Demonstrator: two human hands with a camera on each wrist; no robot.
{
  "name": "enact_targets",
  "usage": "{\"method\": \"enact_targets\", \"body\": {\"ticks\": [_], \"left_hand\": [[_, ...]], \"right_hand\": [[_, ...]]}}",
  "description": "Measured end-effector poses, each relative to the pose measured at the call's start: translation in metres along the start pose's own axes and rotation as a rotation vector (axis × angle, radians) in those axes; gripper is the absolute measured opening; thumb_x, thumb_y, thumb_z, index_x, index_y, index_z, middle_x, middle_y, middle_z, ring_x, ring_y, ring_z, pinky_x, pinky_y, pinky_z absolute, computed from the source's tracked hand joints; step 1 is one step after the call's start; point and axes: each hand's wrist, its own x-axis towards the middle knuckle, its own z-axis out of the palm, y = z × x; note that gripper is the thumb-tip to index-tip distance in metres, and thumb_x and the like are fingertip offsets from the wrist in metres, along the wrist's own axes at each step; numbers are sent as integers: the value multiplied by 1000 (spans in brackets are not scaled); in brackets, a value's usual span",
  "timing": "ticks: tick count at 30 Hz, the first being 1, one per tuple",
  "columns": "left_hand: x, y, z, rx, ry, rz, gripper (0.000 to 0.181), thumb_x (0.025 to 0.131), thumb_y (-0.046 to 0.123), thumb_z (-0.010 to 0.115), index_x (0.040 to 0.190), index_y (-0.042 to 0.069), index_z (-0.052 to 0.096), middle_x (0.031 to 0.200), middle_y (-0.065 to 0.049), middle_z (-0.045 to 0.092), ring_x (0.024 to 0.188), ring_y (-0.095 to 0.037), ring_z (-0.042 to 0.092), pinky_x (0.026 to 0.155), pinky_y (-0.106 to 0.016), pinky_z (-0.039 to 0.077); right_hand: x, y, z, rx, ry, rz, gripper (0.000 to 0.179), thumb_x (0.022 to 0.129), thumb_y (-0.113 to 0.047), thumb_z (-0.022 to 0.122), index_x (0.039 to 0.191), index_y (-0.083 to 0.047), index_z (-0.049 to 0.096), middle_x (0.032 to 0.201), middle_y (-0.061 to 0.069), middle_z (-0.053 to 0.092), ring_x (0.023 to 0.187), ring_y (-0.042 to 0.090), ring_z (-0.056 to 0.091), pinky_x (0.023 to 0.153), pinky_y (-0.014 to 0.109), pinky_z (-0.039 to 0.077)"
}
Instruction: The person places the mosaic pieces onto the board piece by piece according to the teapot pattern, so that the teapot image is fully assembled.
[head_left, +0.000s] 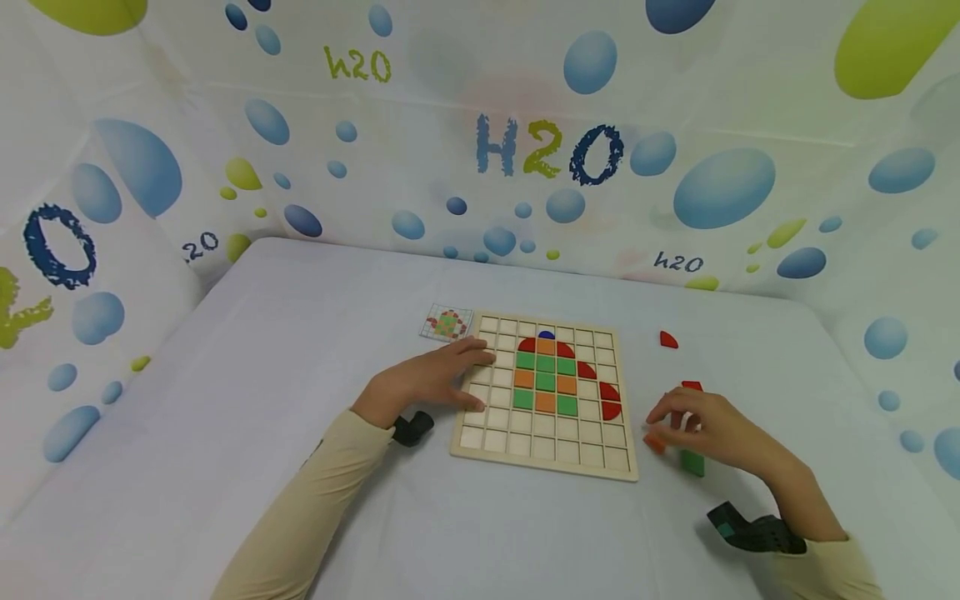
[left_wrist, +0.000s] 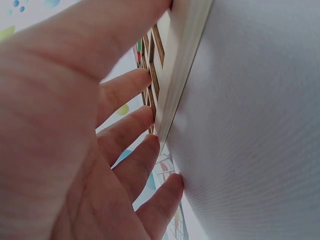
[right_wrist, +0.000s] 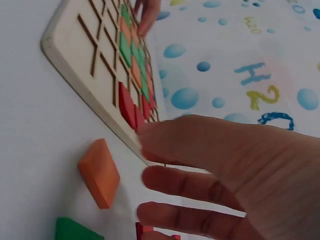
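My left hand (head_left: 427,377) rests on the left edge of a wooden grid board (head_left: 517,461), fingers spread and fingertips on the frame and nearby squares. Green and orange square tiles fill its middle cells, with red quarter-round tiles and a blue rounded tile (head_left: 547,335) around them. Right of the board hovers my right hand (head_left: 712,425), its fingers loosely bent and nothing visible between them. Beneath its fingertips lies a loose orange tile (right_wrist: 99,174). Close by are a green tile (head_left: 692,463) and a red tile (head_left: 692,386), partly hidden by the hand.
A small printed card (head_left: 444,322) with a coloured grid pattern lies at the board's upper left corner. One red quarter-round tile (head_left: 667,340) sits apart, right of the board. Behind the white table hangs a cloth (head_left: 420,167) printed with drops and letters.
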Motion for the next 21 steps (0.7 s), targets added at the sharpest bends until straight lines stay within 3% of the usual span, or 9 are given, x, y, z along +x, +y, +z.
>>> {"method": "enact_targets", "body": {"ticks": [5, 8, 14, 21], "left_hand": [[0, 0, 0, -14, -5, -6, 74, 89, 35, 73, 149, 8, 38, 158, -15, 23, 145, -34, 24, 113, -50, 30], [1, -1, 0, -11, -6, -8, 74, 89, 35, 73, 149, 9, 38, 158, -14, 23, 145, -33, 25, 113, -49, 30], [1, -2, 1, -6, -1, -10, 74, 88, 36, 73, 149, 9, 39, 158, -14, 24, 145, -33, 26, 113, -49, 30], [1, -1, 1, -2, 2, -10, 74, 88, 36, 73, 148, 9, 39, 158, -13, 24, 144, -33, 27, 113, -49, 30]], "right_hand": [[-3, 3, -3, 53, -140, 38, 18, 82, -14, 79, 97, -18, 71, 95, -4, 63, 81, 9, 53, 64, 22, 51], [-3, 5, -3, 56, -196, 64, 23, 79, -11, 79, 100, -18, 70, 103, 0, 60, 83, 9, 53, 67, 23, 53], [-2, 8, -1, 67, -167, 24, 27, 79, 0, 76, 100, -15, 68, 103, 4, 61, 81, 11, 54, 65, 23, 52], [-1, 10, 2, 45, -124, -28, 23, 81, -6, 78, 101, -13, 70, 94, -2, 64, 78, 11, 51, 61, 21, 49]]}}
